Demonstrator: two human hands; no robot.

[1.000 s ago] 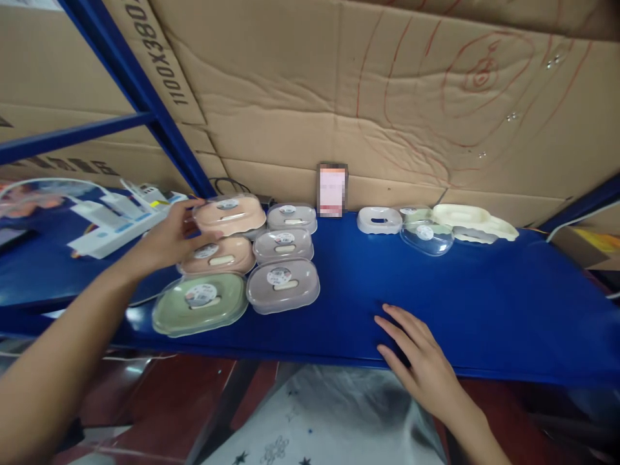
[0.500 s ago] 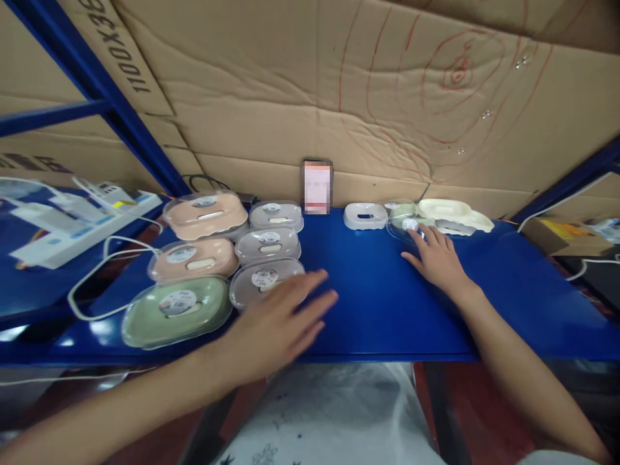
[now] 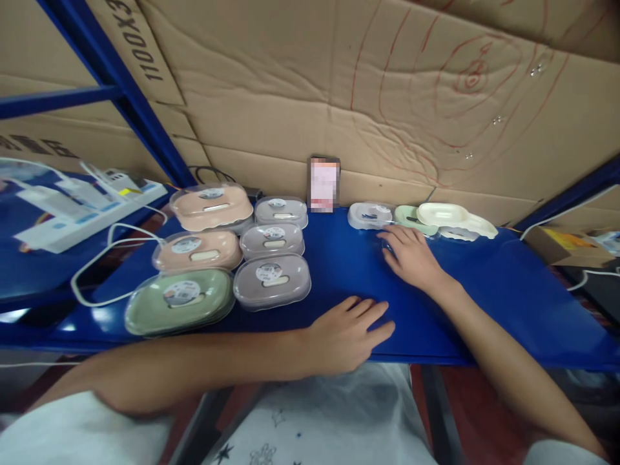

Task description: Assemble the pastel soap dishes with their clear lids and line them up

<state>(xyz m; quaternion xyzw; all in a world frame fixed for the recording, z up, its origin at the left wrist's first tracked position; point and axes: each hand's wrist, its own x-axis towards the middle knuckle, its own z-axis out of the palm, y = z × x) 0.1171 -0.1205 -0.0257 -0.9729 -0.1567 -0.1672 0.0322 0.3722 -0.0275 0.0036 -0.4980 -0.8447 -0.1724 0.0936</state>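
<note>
So the right hand (image 3: 411,258) is lying palm-down out on the blue worktop (image 3: 508,290), fingers (image 3: 390,237) spread loosely apart. It looks like it's covering a clear lid (image 3: 385,245), only a faint bit of it is peeking out by the fingertips, so I honestly can't tell whether the hand is pressing it or just resting over it. That lid is sitting just in front of the white soap dish (image 3: 371,215) near the back edge, with a pale green dish (image 3: 411,218) and a cream tray (image 3: 455,216) lining up right beside it to the right.

The left hand (image 3: 349,332) is resting flat at the front edge of the worktop, fingers (image 3: 378,326) slightly apart, holding nothing.

Off to the left, packaged soap boxes are sitting in two rows: peach ones (image 3: 210,206) and a green one (image 3: 179,300) in one, grey ones (image 3: 271,281) in the other. A phone (image 3: 323,184) is leaning upright against the cardboard (image 3: 314,97) at the back.
</note>
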